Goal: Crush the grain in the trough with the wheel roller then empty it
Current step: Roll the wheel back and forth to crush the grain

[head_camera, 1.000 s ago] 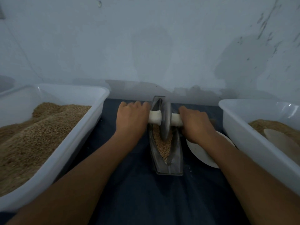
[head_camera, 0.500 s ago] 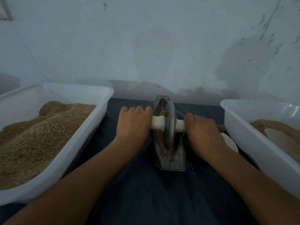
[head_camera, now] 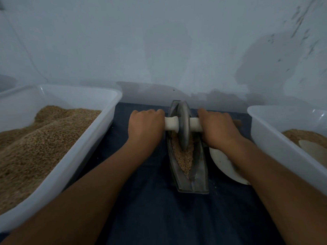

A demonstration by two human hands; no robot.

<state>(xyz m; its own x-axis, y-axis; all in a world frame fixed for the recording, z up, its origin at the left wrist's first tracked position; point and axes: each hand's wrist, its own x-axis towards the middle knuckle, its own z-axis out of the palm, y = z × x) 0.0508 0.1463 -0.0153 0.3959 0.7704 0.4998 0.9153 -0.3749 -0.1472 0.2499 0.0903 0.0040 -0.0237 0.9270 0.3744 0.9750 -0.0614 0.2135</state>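
- Since a second ago, we have pushed the wheel roller [head_camera: 183,125] away from us, toward the far end of the trough [head_camera: 188,152]; more of the grain [head_camera: 183,156] now lies uncovered at the near end, and the white dish [head_camera: 224,165] under our right forearm shows again.
- Our left hand [head_camera: 145,129] is curled round the left end of the roller's pale handle [head_camera: 170,123], and our right hand [head_camera: 218,129] is curled round the right end; both grip firmly, knuckles up.
- The trough sits on the dark cloth [head_camera: 159,209] between the two white tubs, the left tub [head_camera: 76,156] heaped with grain and the right tub [head_camera: 276,147] holding less.
- The wheel stands upright in the trough's groove, its rim down in the grain.
- We judge the main risk to be overrunning the far tip: too long a stroke could lift the wheel out and scatter grain onto the cloth.
- Uneven pressure from our hands could tilt the wheel and tip the narrow trough sideways.
- We can read no brand, label or writing anywhere.
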